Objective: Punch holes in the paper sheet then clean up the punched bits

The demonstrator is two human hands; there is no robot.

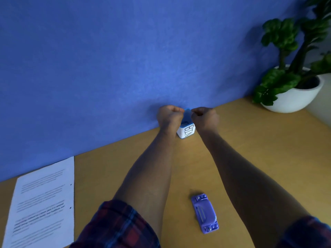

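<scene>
A small white bin (186, 131) with a blue rim and the word BIN on its side stands against the blue wall. A blue lid piece (187, 112) rises behind its opening. My left hand (169, 116) and my right hand (205, 118) hover on either side of the opening, fingers curled shut, fingertips close to the lid. Anything pinched in them is too small to see. The purple hole punch (205, 213) lies on the desk between my forearms. The printed paper sheet (41, 203) lies at the left, with two punched holes along its right edge.
The wooden desk (250, 140) meets the blue wall at the back. A green plant in a white pot (293, 97) stands at the back right corner. My plaid sleeves fill the bottom edge.
</scene>
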